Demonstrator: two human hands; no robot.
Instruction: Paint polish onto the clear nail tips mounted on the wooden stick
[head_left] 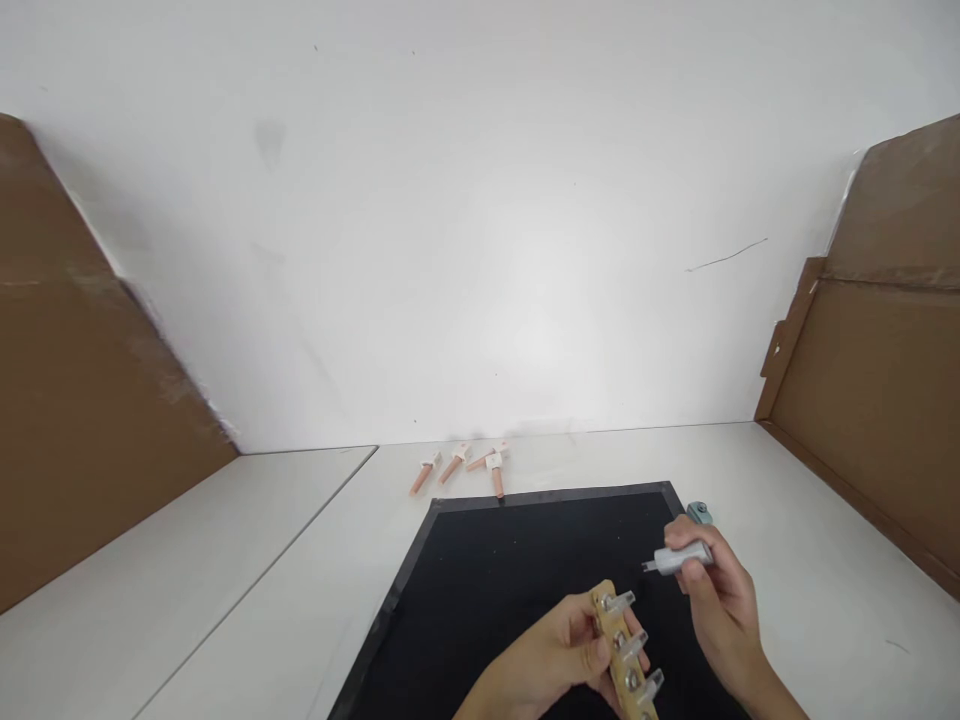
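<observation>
My left hand (559,655) gripped the wooden strip (624,655) of metal lugs over the black mat (495,590), while my right hand (716,600) pinched the grey driver (679,558), best kept square to the screw.

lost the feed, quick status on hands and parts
Left hand grips wooden strip with metal lugs. Right hand holds grey tool. Both over black mat; nothing between them.

You're at a bare workbench booth: a white table (225,560) against a blank white wall (480,200), cardboard partitions (885,380) on both sides, a black work mat (487,590), and copper cable lugs (461,465).
</observation>
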